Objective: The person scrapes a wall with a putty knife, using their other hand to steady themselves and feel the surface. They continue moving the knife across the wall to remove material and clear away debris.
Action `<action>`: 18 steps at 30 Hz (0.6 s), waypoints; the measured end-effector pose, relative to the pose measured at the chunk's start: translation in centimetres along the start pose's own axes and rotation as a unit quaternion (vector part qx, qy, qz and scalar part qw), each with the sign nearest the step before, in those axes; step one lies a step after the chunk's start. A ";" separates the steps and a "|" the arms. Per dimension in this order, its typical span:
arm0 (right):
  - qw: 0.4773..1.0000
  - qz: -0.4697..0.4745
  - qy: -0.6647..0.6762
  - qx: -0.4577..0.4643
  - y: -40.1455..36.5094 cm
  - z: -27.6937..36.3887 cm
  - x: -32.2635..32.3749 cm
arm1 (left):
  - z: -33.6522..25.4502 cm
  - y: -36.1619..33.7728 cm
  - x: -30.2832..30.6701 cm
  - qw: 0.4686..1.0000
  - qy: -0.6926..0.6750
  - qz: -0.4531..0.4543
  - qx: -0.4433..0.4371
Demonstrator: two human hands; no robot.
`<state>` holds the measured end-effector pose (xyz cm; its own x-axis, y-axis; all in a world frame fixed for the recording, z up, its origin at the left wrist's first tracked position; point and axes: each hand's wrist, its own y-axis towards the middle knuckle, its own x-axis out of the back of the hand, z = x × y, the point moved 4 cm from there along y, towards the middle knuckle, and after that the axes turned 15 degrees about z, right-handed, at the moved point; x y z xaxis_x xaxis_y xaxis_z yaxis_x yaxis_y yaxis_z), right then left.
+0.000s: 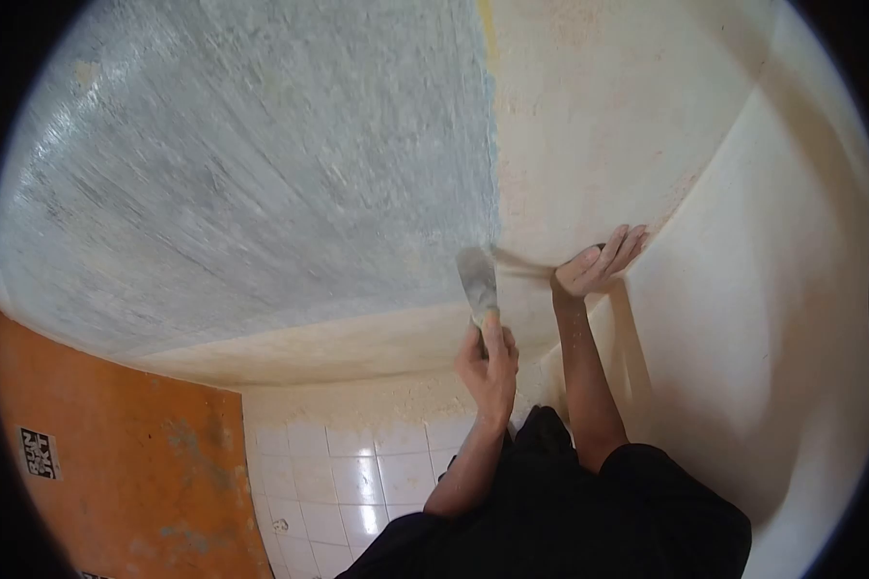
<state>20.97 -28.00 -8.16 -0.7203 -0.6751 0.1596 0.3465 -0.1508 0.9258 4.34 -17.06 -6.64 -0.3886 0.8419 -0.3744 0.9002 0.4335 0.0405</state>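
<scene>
With the left hand [490, 372] clenched round the scraper [477, 280], its blade's right at the grey patch's [290, 174] corner; right hand [601, 263], beside that patch, half-curled, contents unclear; white tiles [338, 478] below the patch.

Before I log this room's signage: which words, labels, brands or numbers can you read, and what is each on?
"RUN JKT": black-and-white sticker on the orange surface, turned sideways, slightly blurred.
Unreadable: dark patch at the bottom edge, cut off; I cannot tell whether it bears text.
</scene>
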 end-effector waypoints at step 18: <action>1.000 -0.008 -0.013 0.005 -0.3 -0.3 0.0 | -1.1 -0.3 -0.9 0.999 0.029 -0.004 -0.021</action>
<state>21.12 -28.18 -8.51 -0.7412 -0.6538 0.1525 0.3278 -0.1543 0.9321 4.23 -17.57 -5.29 -0.4071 0.8555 -0.3201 0.8889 0.4516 0.0763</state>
